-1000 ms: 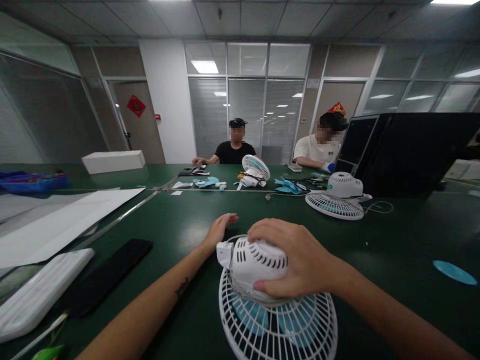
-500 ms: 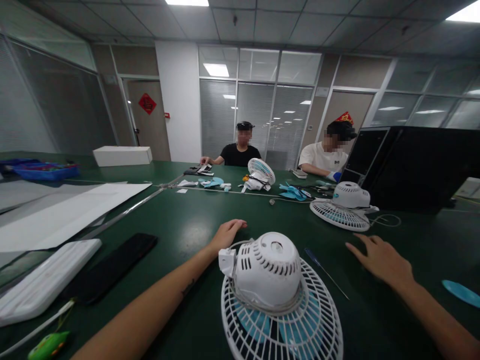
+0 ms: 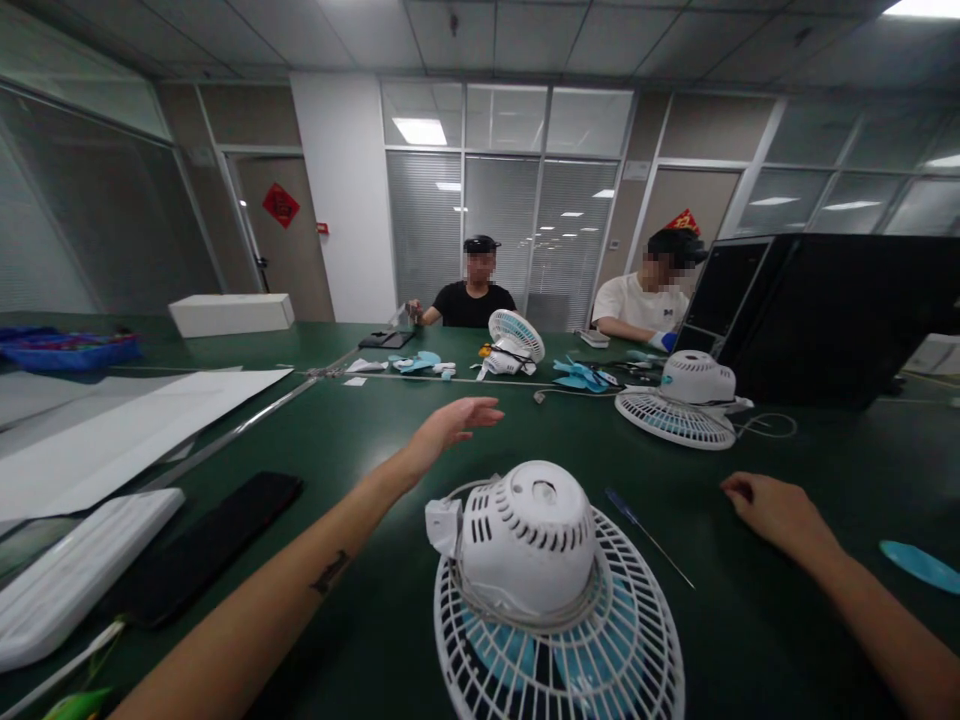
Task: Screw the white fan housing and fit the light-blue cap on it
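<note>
A white fan lies face down on the table right in front of me, its grille and blue blades below the motor housing. Beyond it, my left hand is raised over the table with fingers stretched out, holding nothing. On the right, my right hand has its fingers curled in, and I see nothing in them. Between the fan and my right hand lies a screwdriver with a dark blue handle. A loose blue blade-like piece rests at the far right.
A second fan lies face down farther right, beside a large black case. Another fan and blue parts are across the table, where two people sit. A black phone-like slab and white sheets lie left.
My left hand has lifted and moved forward, fingers extended. My right hand has gone from spread fingers to curled ones. The person opposite has raised a hand with something in it.
</note>
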Motion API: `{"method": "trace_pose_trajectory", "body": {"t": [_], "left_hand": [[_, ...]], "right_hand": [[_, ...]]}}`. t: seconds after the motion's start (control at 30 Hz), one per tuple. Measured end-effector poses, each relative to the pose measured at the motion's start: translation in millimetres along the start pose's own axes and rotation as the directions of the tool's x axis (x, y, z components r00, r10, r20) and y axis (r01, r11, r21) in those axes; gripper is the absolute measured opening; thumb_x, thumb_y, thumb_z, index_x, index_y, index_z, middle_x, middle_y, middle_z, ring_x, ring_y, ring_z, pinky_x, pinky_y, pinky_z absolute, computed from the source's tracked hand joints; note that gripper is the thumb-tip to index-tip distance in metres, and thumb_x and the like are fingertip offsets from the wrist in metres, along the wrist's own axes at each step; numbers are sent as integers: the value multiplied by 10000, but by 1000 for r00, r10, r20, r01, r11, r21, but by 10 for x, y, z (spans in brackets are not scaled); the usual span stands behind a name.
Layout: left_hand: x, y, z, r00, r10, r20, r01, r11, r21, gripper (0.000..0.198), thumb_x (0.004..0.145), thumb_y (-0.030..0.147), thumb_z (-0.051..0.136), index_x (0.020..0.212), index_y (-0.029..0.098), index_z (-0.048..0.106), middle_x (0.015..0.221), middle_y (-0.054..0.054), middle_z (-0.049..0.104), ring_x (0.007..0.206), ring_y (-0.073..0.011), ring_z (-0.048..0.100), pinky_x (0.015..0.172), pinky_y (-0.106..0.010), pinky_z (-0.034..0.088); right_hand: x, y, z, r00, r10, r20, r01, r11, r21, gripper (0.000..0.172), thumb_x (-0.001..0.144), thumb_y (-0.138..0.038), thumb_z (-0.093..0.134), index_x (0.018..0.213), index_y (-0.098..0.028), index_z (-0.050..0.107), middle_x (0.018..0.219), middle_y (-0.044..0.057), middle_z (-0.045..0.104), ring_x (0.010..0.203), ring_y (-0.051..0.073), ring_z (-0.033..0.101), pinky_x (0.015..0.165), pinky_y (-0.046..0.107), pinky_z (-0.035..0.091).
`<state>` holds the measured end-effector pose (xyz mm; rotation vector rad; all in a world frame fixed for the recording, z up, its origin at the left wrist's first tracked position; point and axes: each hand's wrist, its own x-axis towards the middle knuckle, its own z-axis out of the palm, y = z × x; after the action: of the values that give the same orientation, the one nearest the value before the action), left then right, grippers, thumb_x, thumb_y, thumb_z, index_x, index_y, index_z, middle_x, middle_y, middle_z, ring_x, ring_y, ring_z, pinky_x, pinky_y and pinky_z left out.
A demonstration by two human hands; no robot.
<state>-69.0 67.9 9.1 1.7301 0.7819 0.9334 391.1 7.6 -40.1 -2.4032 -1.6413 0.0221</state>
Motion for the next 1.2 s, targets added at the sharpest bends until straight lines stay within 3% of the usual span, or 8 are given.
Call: {"method": "trace_pose_trajectory", "body": {"t": [0.07, 0.13, 0.2, 0.3, 0.47, 0.67, 1.03, 1.2], "left_hand": [[-130, 289, 52, 991, 80, 110, -82, 996, 19, 851, 619, 688, 716, 1323, 238, 554, 1356, -117, 608, 1288, -338, 510, 1087, -488, 334], [-276, 529, 152, 922, 107, 372, -194, 959, 205, 1022, 551, 540, 856, 1439, 267, 429, 1450, -103, 517, 1347, -343, 440, 1124, -503, 295], [-388, 680, 262, 888, 55, 456, -240, 902, 359, 1120, 502, 494, 901, 1469, 262, 386, 1498, -117, 454, 1362, -379, 408, 1127, -539, 293], [-438, 743, 358, 897, 22, 442, -252, 848, 467, 1076, 549, 509, 875, 1462, 229, 379, 1441, -138, 506, 1302, -382, 467, 1100, -558, 332], [-348, 647, 331, 921, 75, 382, -260, 850, 459, 866, 629, 466, 837, 1350, 194, 443, 1281, -122, 609, 1152, -323, 583, 1007, -491, 444], [-268, 462, 251, 975, 121, 188, -199, 854, 481, 858, 670, 431, 783, 1383, 194, 369, 1292, -153, 581, 1157, -346, 570, 1005, -523, 435], [-270, 426, 322, 966, 183, 181, -251, 828, 502, 749, 729, 550, 742, 1310, 206, 417, 1245, -120, 618, 1096, -316, 600, 937, -471, 468], [-282, 439, 342, 969, 177, 171, -241, 820, 520, 728, 748, 541, 729, 1314, 210, 412, 1233, -117, 622, 1080, -317, 603, 916, -476, 473]], "right_hand": [[16, 24, -20, 1000, 19, 24, -19, 1000, 12, 249, 872, -183, 515, 986, -147, 734, 1043, 147, 725, 955, 290, 688, 834, 381, 521], [26, 47, -49, 998, 37, 45, -38, 999, 22, 238, 850, -167, 537, 974, -155, 740, 1031, 129, 733, 945, 274, 693, 825, 360, 528], [33, 69, -71, 997, 58, 57, -60, 998, 29, 238, 830, -148, 541, 952, -156, 746, 1020, 127, 736, 933, 273, 698, 808, 356, 534], [42, 91, -74, 995, 81, 55, -84, 995, 47, 253, 825, -154, 525, 950, -159, 745, 1025, 130, 733, 934, 282, 697, 795, 365, 540], [23, 84, -37, 997, 70, 12, -71, 992, 106, 244, 811, -212, 522, 947, -167, 720, 961, 125, 729, 889, 286, 697, 800, 385, 535], [-71, 30, -63, 998, 29, -59, -17, 980, 201, 223, 835, -278, 484, 892, -213, 689, 924, 139, 711, 891, 317, 674, 786, 422, 510], [-185, -153, -150, 988, 79, -136, -21, 922, 386, 219, 800, -325, 537, 942, -232, 676, 952, 129, 725, 976, 361, 657, 853, 474, 464], [-225, -238, -120, 987, 65, -150, 21, 859, 511, 234, 771, -374, 604, 933, -228, 688, 962, 136, 735, 931, 344, 690, 733, 426, 518]]}}
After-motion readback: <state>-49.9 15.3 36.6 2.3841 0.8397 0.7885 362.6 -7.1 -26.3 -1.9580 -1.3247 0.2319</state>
